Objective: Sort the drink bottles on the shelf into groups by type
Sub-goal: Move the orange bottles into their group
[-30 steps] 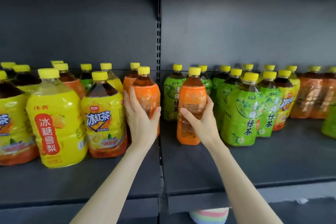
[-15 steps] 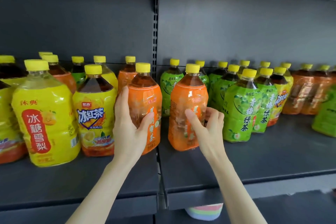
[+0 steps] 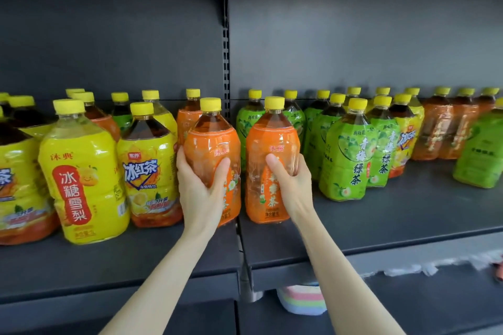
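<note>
Since half a second ago: right orange bottle [image 3: 268, 139] turned label-forward. Both bottles upright, caps up, long axis vertical, at the shelf [image 3: 381, 226] front, flanking its seam. My left hand [image 3: 200, 187] wraps the left orange bottle [image 3: 215, 141]; my right hand [image 3: 292, 185] wraps its neighbour. Judged full, heavy, slick-sleeved; best held mid-body.

Even bright light, glossy label glare, soft warped edges
</note>
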### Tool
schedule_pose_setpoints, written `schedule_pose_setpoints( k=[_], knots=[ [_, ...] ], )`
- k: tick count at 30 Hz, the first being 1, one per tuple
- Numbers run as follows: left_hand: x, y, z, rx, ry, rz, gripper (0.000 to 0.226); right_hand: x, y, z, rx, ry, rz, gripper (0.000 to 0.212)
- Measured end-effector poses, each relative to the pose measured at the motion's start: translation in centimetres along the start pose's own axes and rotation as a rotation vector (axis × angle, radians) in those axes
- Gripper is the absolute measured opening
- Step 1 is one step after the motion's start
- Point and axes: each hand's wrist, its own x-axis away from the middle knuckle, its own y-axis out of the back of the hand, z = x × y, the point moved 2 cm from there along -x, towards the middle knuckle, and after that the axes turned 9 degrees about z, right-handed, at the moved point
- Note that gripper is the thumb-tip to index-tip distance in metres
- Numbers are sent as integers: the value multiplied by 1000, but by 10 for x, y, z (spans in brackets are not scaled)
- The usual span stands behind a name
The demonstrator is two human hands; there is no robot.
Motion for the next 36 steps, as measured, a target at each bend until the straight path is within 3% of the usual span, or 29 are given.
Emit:
schedule_pose_setpoints(
  k=[6,11,17,26,36],
  knots=[
    [24,-3,-26,73,-62,2,84,34,18,25,-29,38,-86,58],
    [49,-30,-77,145,-142,106,79,56,76,61,-20,109,-185,58],
    [108,-112,-134,292,-174,219,74,106,189,89,61,144,-275,53],
    [218,-246,-181,427,-46,302,70,182,362,86,173,52,-364,61],
    [199,-357,-206,418,-104,302,67,135,466,82,141,99,-394,62]
  ],
)
